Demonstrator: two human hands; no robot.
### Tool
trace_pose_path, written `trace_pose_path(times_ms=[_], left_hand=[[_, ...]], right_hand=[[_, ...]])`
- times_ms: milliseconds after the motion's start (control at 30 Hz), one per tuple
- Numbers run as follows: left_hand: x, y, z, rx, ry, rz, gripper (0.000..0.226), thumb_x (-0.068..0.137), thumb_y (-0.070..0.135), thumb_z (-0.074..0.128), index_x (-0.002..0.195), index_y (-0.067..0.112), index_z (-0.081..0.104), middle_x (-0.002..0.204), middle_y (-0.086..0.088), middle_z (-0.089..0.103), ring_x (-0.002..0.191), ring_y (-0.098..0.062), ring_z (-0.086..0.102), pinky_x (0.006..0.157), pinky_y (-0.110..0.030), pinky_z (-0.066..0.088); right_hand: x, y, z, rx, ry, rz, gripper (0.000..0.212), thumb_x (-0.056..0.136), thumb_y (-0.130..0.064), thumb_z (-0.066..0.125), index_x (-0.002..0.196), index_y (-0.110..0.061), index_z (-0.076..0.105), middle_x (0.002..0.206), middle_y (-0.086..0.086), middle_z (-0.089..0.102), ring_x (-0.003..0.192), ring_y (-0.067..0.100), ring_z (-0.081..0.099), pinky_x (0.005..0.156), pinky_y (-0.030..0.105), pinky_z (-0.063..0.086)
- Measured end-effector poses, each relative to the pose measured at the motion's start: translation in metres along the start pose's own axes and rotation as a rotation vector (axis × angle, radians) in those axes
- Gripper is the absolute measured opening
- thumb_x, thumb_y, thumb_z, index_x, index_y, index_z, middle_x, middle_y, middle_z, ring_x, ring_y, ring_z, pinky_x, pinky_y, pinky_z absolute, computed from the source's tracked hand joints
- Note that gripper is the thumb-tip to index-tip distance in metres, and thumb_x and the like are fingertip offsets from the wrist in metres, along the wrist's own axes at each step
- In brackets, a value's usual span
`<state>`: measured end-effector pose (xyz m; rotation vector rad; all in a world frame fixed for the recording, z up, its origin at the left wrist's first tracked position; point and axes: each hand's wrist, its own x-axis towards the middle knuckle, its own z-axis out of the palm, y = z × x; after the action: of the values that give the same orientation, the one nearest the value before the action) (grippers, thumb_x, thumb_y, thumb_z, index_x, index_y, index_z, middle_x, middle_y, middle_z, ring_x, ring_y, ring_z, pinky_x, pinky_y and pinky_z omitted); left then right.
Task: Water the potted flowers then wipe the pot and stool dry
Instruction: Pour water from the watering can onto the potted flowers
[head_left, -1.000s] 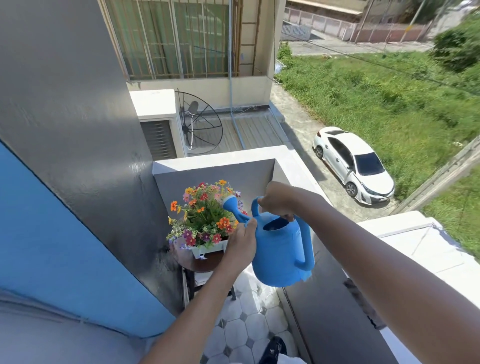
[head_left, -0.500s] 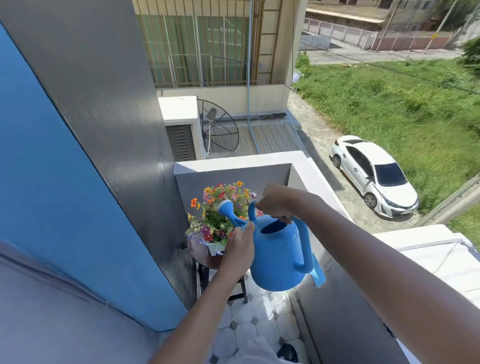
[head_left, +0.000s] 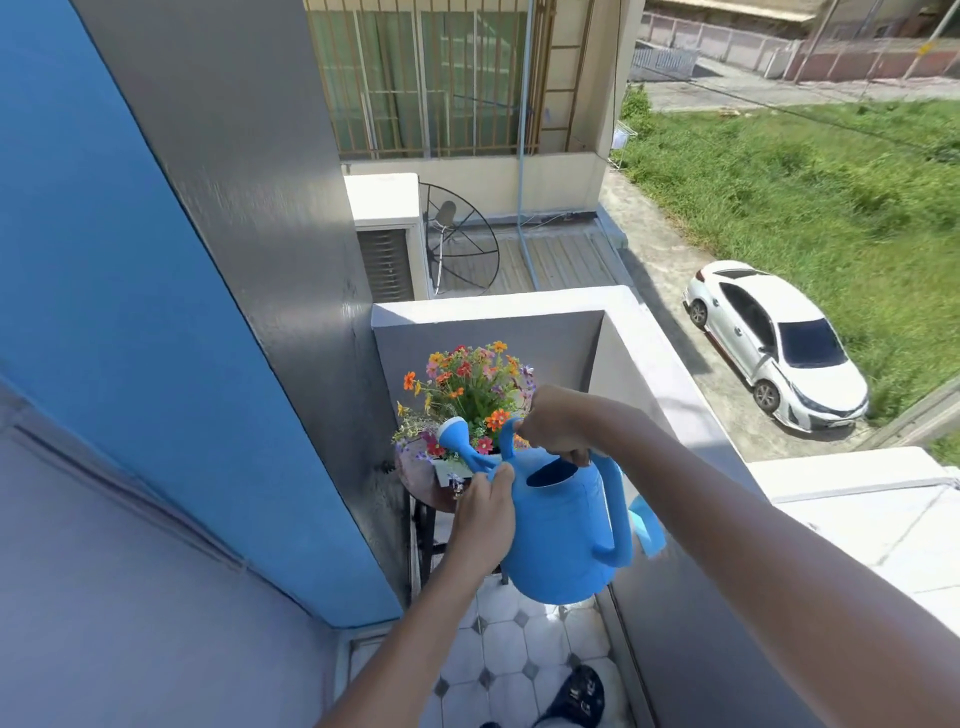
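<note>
A blue watering can (head_left: 563, 530) hangs in front of me, its spout rose (head_left: 451, 429) reaching into the flowers. My right hand (head_left: 558, 423) grips the can's top handle. My left hand (head_left: 485, 512) holds the can's body at the base of the spout. The potted flowers (head_left: 467, 387), orange, red and purple, stand in a white pot (head_left: 448, 470) on a round brown stool (head_left: 415, 475) in the balcony's far corner. A light blue cloth (head_left: 644, 527) pokes out behind the can's rear handle, mostly hidden.
The narrow balcony has a white tiled floor (head_left: 511, 649), a grey and blue wall (head_left: 218, 312) on the left and a grey parapet (head_left: 623, 364) ahead and on the right. My dark shoe (head_left: 579, 691) is at the bottom. A white car (head_left: 774, 338) is parked below.
The can's spout has moved lower and further into the flowers. The view has shifted so the pot and stool sit nearer the middle.
</note>
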<state>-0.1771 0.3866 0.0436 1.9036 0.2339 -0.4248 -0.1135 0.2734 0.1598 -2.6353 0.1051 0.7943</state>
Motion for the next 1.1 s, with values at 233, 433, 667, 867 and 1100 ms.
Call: trace_pose_path(times_ms=[233,433,667,867,1100], left_hand=[[-0.005,0.006,0.024,-0.024,-0.063,0.025,0.05,0.094,0.052,0.031,0.092,0.006,0.051,0.082,-0.007,0.044,0.07,-0.017,0.043,0.058,-0.032,0.029],[-0.004,0.018,0.044,0.024,-0.135,0.051,0.051,0.096,0.047,0.028,0.098,0.004,0.054,0.086,-0.01,0.05,0.075,-0.017,0.047,0.06,-0.032,0.031],[0.003,0.029,0.054,0.026,-0.178,0.066,0.043,0.094,0.049,0.028,0.105,0.015,0.053,0.101,-0.008,0.058,0.087,-0.018,0.053,0.065,-0.032,0.036],[0.011,0.045,0.059,0.04,-0.17,0.101,0.046,0.096,0.045,0.028,0.108,0.009,0.056,0.086,0.002,0.049,0.083,-0.015,0.048,0.065,-0.031,0.033],[0.027,0.06,0.056,0.025,-0.174,0.107,0.049,0.088,0.054,0.029,0.095,0.013,0.054,0.084,-0.004,0.051,0.083,-0.023,0.05,0.069,-0.037,0.035]], right_hand=[[-0.008,0.025,-0.002,-0.039,0.004,0.106,0.032,0.101,-0.015,0.041,0.086,0.004,0.062,0.057,0.012,0.056,0.032,0.016,0.045,0.032,0.012,0.033],[-0.014,0.044,-0.008,-0.023,0.019,0.157,0.037,0.102,-0.016,0.041,0.099,0.011,0.067,0.065,0.016,0.061,0.037,0.02,0.049,0.037,0.018,0.038],[-0.021,0.055,-0.018,0.054,0.061,0.226,0.043,0.104,-0.014,0.036,0.105,0.013,0.069,0.078,0.021,0.069,0.041,0.02,0.053,0.037,0.017,0.039],[-0.018,0.062,-0.028,0.061,0.061,0.246,0.041,0.103,-0.01,0.037,0.104,0.014,0.069,0.072,0.021,0.068,0.042,0.021,0.055,0.046,0.023,0.045],[-0.016,0.059,-0.049,0.124,0.077,0.226,0.03,0.099,-0.008,0.047,0.11,0.015,0.063,0.068,0.016,0.058,0.052,0.026,0.052,0.047,0.027,0.042]])
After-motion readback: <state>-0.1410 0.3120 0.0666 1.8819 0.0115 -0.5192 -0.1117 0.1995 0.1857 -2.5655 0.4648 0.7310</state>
